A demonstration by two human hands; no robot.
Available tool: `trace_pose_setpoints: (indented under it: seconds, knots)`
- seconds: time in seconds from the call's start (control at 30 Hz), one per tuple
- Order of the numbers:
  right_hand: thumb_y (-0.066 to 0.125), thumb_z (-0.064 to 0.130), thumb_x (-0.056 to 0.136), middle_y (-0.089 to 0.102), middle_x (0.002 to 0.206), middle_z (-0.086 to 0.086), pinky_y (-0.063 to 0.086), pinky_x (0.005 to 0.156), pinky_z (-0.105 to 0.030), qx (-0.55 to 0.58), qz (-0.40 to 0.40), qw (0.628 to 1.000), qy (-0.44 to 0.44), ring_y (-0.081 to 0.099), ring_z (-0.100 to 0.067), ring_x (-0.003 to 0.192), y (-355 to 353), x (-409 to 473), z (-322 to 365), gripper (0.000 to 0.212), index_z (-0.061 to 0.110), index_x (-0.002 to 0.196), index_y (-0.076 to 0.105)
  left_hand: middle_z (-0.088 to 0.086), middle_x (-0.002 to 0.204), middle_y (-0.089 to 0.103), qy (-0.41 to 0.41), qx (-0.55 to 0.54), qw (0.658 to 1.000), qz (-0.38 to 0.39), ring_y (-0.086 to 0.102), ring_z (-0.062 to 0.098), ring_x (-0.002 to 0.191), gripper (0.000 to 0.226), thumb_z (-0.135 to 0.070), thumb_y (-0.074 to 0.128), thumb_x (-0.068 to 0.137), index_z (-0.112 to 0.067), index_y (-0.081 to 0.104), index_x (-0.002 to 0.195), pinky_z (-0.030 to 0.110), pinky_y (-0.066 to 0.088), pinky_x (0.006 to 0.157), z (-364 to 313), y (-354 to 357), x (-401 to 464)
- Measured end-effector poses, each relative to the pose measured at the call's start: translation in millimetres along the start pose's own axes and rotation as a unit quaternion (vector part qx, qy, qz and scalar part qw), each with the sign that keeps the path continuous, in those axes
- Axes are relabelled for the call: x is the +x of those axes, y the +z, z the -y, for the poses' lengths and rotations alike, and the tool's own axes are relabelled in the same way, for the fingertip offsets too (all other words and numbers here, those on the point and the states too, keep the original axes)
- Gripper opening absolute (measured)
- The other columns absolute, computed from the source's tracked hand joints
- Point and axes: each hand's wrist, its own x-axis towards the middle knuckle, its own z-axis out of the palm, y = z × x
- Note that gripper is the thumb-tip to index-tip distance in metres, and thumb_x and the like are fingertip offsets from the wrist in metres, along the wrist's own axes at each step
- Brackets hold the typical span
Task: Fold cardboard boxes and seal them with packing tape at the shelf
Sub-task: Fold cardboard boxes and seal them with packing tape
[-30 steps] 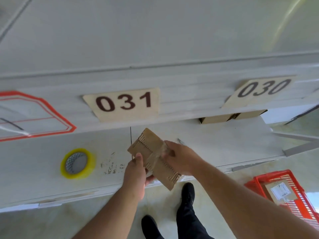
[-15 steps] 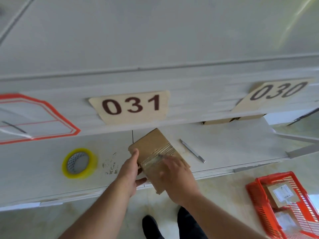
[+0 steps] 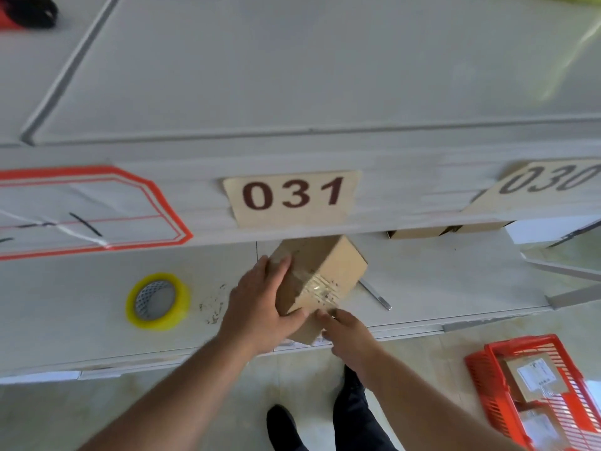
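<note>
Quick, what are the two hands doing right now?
Left hand: grips the cardboard box.
Right hand: fingertips touch the box's near end; grip cannot be told.

A small cardboard box (image 3: 320,273) sits on the white shelf (image 3: 439,281), under the "031" label (image 3: 292,196). The left hand (image 3: 257,307) grips the box's left side, fingers on top and thumb along its near face. The right hand (image 3: 349,335) touches the near lower corner with its fingertips, by a strip of clear tape (image 3: 320,288) running over the box. A yellow tape roll (image 3: 158,301) lies flat to the left, well apart from the box. A thin metal tool (image 3: 375,294) lies just right of the box. Further boxes (image 3: 419,232) show deeper in, below the "030" label (image 3: 549,180). A red basket (image 3: 481,372) with parcels stands on the floor at right. Dark trousers and a shoe (image 3: 283,424) appear below.
</note>
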Motion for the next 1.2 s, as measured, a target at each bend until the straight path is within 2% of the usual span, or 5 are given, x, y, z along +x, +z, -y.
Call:
trace_pose_setpoints:
  seconds: [0.23, 0.5, 0.67, 0.8, 1.2]
  knots:
    - [0.048, 0.019, 0.103, 0.065, 0.123, 0.001, 0.046, 0.089, -0.033, -0.062, -0.262, 0.963, -0.022, 0.063, -0.024, 0.107, -61.7, -2.0, -20.0, 0.042, 0.02, 0.145, 0.05, 0.004, 0.17, 0.002, 0.218, 0.245, 0.941, 0.088, 0.013, 0.027, 0.152, 0.112, -0.061, 0.066, 0.076, -0.026, 0.004, 0.162, 0.045, 0.012, 0.126, 21.2, -7.4, 25.8]
    - [0.049, 0.039, 0.106, 0.071, 0.116, 0.01, 0.053, 0.09, -0.034, -0.187, -0.094, 0.972, -0.109, 0.066, -0.012, 0.097, -53.9, -0.4, 26.5, 0.032, 0.041, 0.136, 0.059, -0.006, 0.169, -0.027, 0.209, 0.247, 0.933, 0.158, -0.017, 0.015, 0.157, 0.112, -0.076, 0.05, 0.084, -0.035, -0.021, 0.16, 0.04, -0.008, 0.128, 24.0, -15.8, 30.7]
    - [0.051, 0.044, 0.106, 0.065, 0.138, -0.002, 0.04, 0.095, -0.033, -0.163, -0.17, 0.966, -0.107, 0.059, -0.023, 0.119, -73.2, -7.9, 35.2, 0.047, 0.021, 0.148, 0.054, 0.017, 0.142, 0.058, -0.046, 0.042, 0.989, -0.137, 0.053, 0.037, 0.131, 0.064, -0.046, 0.065, 0.091, -0.01, 0.053, 0.143, 0.048, 0.045, 0.109, 98.0, -29.1, -16.4]
    - [0.056, 0.042, 0.102, 0.069, 0.117, 0.008, 0.042, 0.088, -0.034, -0.154, -0.224, 0.952, -0.139, 0.061, -0.017, 0.104, -82.8, -22.3, 39.1, 0.039, 0.025, 0.137, 0.062, 0.007, 0.141, 0.058, -0.27, 0.203, 0.94, 0.043, 0.056, 0.029, 0.13, 0.058, -0.038, 0.065, 0.091, -0.022, 0.048, 0.144, 0.044, 0.047, 0.106, 170.1, -31.0, -45.6]
    - [0.061, 0.03, 0.101, 0.07, 0.112, 0.018, 0.048, 0.081, -0.017, -0.145, -0.195, 0.935, -0.259, 0.065, 0.006, 0.097, -54.7, -77.8, 64.5, 0.017, 0.037, 0.116, 0.068, 0.007, 0.094, 0.072, -0.269, -0.077, 0.957, -0.079, 0.066, 0.035, 0.092, 0.015, -0.034, 0.067, 0.094, -0.019, 0.066, 0.092, 0.038, 0.05, 0.076, 136.7, -78.5, -44.8]
